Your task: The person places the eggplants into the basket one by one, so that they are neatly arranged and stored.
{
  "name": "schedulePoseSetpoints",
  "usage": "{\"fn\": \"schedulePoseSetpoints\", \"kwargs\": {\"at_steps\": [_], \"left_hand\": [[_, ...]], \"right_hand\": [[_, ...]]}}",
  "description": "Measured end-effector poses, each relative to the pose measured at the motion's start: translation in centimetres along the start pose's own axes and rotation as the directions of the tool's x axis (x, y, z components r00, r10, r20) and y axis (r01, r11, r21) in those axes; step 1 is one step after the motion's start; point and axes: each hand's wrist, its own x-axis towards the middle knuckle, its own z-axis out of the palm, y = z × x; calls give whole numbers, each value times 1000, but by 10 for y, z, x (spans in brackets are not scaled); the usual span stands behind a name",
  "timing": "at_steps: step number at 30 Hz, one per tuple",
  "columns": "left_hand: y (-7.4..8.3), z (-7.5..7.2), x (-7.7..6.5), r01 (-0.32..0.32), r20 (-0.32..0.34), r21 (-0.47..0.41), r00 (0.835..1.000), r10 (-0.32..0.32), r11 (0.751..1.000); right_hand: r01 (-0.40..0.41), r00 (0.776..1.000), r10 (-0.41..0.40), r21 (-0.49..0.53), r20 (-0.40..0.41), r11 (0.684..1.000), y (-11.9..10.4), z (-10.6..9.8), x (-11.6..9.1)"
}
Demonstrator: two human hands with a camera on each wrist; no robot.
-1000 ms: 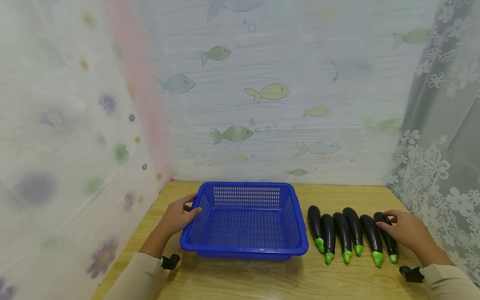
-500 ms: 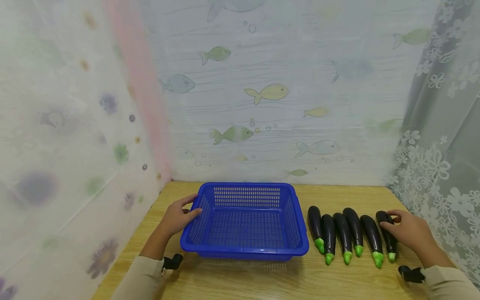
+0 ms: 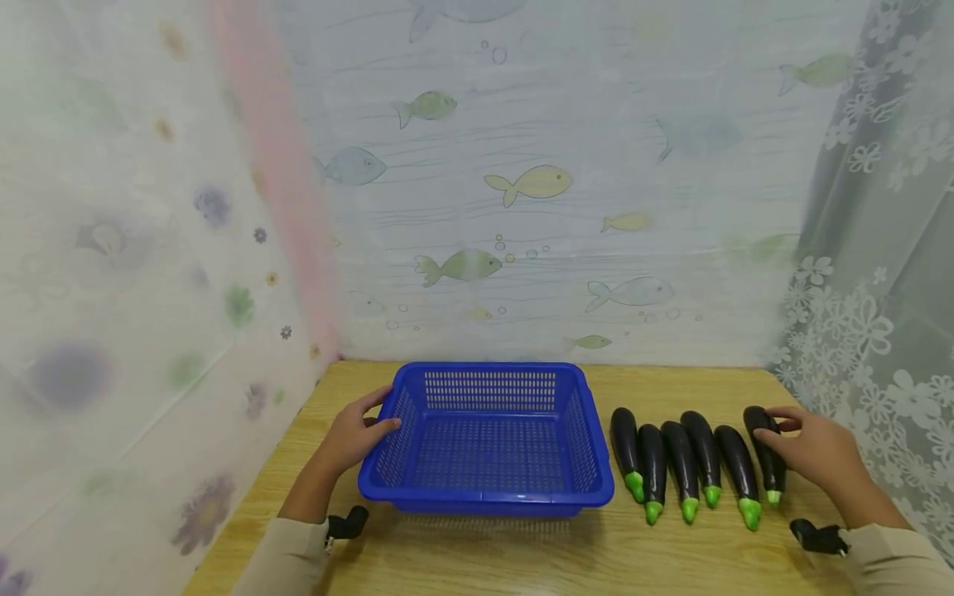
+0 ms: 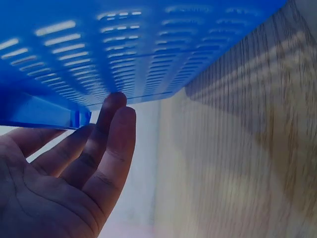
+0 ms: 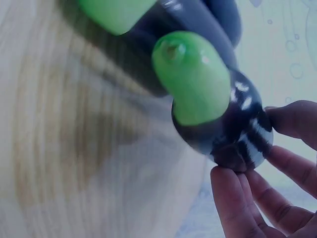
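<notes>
My right hand (image 3: 820, 447) pinches the rightmost eggplant (image 3: 771, 463) near its thick dark end, thumb on one side and fingers on the other. In the right wrist view that eggplant's green stem end (image 5: 195, 82) points toward the camera, and fingertips (image 5: 233, 193) press its glossy skin. Several more eggplants (image 3: 681, 468) lie in a row to its left, stems toward the front edge. My left hand (image 3: 356, 432) grips the left rim of a blue plastic basket (image 3: 484, 498), thumb over the inside. From the left wrist, fingers (image 4: 121, 134) lie along its slotted outer wall.
The basket stands left of the eggplants on a wood-grain table (image 3: 477, 555). A fish-patterned sheet (image 3: 551, 248) hangs behind the table, a flowered sheet (image 3: 149, 331) at left. White lace-patterned curtain (image 3: 879, 331) borders the right side.
My right hand has raised the rightmost eggplant a little and shifted it slightly away from the front edge, its stem swinging left. My left hand and the basket stay in place.
</notes>
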Motion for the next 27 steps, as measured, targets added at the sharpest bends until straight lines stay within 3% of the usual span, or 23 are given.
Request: {"fn": "schedulePoseSetpoints", "kwargs": {"at_steps": [4, 9, 15, 22, 27], "left_hand": [[2, 3, -2, 14, -1, -13, 1000, -14, 1000], [22, 5, -10, 19, -16, -1, 1000, -19, 1000], [0, 6, -2, 7, -62, 26, 998, -5, 1000], [-4, 6, -3, -82, -78, 77, 993, 88, 994], [-4, 8, -2, -97, -74, 71, 992, 102, 993]], "right_hand": [[-6, 1000, 6, 45, 12, 999, -7, -2, 1], [-37, 998, 29, 186, 50, 982, -20, -4, -1], [-41, 998, 25, 281, 60, 959, -32, -7, 1], [-32, 999, 16, 381, 45, 924, -53, -8, 3], [-32, 999, 10, 428, 53, 903, -67, -10, 5]]}}
